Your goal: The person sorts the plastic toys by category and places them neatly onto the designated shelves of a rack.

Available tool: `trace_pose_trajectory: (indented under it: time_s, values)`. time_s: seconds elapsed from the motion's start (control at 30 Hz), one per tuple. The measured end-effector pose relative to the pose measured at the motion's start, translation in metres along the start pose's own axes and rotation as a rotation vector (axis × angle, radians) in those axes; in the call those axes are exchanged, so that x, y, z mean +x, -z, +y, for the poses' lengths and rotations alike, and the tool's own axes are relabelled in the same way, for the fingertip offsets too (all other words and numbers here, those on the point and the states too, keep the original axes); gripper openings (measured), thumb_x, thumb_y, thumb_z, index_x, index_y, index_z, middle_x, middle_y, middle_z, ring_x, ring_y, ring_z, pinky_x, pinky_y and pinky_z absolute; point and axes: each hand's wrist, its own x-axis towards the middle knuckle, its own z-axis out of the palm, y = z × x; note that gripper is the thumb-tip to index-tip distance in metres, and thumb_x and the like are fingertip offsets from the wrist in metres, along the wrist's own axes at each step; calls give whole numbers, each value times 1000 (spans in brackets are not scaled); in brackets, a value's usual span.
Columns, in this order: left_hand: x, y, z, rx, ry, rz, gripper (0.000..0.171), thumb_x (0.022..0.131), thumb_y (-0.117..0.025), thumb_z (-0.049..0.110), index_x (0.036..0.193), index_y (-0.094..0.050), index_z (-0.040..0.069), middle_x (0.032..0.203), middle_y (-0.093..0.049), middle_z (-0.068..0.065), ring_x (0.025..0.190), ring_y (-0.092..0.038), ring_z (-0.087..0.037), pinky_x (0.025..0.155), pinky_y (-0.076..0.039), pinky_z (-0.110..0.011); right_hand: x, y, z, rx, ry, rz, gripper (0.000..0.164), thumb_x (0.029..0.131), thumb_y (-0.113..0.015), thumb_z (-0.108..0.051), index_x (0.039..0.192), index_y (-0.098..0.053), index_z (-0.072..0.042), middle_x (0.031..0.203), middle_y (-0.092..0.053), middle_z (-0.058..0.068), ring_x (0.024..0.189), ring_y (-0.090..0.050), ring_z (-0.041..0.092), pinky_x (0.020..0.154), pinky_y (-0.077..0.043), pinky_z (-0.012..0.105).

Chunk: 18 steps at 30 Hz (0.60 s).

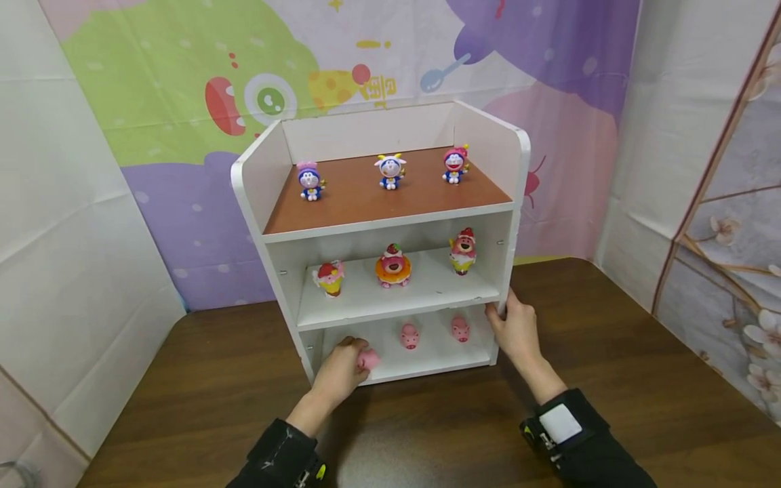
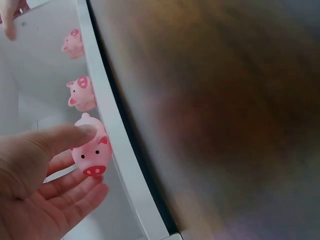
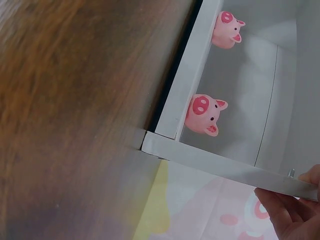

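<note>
At the lower left of a white shelf unit [image 1: 491, 125], my left hand [image 1: 337, 371] pinches a pink toy pig [image 1: 368, 360] over the bottom shelf. In the left wrist view, the thumb lies on top of the pig's back and the fingers are beneath and beside it; its red snout [image 2: 94, 171] points away from the other pigs. Two more pink pigs, a middle one [image 1: 409, 336] and a right one [image 1: 460, 329], stand along the bottom shelf's front. My right hand [image 1: 517, 332] grips the unit's right side panel [image 3: 220, 170], thumb inside and fingers outside.
On the middle shelf stand three pink bear figures, one in an orange ring [image 1: 393, 269]. Three blue-and-white cat figures, including a horned one [image 1: 390, 172], stand on the brown top. The unit rests on a dark wooden table [image 1: 201, 393] before a cartoon curtain [image 1: 201, 149].
</note>
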Motion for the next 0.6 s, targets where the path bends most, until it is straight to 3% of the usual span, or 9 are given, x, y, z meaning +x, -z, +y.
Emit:
trace_pose_trajectory:
  time_s: [0.17, 0.37, 0.47, 0.6]
  values:
    - [-3, -3, 0, 24, -45, 60, 26, 66, -73, -1, 90, -63, -1, 82, -55, -7, 69, -51, -16, 59, -44, -30, 0, 0, 0, 0, 10, 10, 27, 78, -61, -3, 102, -53, 7, 83, -61, 28, 71, -60, 37, 56, -47, 48]
    - [-4, -3, 1, 17, -49, 77, 18, 68, -71, -3, 84, -67, 2, 77, -55, -3, 66, -50, -12, 57, -44, -28, -1, 0, -1, 0, 3, 8, 27, 78, -61, -3, 101, -53, 8, 83, -61, 28, 71, -60, 37, 57, -47, 49]
    - [-2, -2, 1, -37, -28, 70, 14, 69, -70, -2, 82, -66, 1, 71, -53, -3, 63, -46, -11, 53, -41, -25, 0, 0, -1, 2, 3, 7, 27, 78, -62, -3, 102, -53, 7, 84, -61, 28, 72, -60, 37, 57, -47, 49]
    - [1, 2, 2, -181, 27, 47, 12, 72, -69, 0, 83, -66, -3, 67, -55, -4, 62, -48, -12, 51, -40, -22, 0, 0, -1, -3, 8, 9, 26, 78, -62, -4, 101, -53, 7, 84, -61, 28, 72, -60, 37, 57, -46, 49]
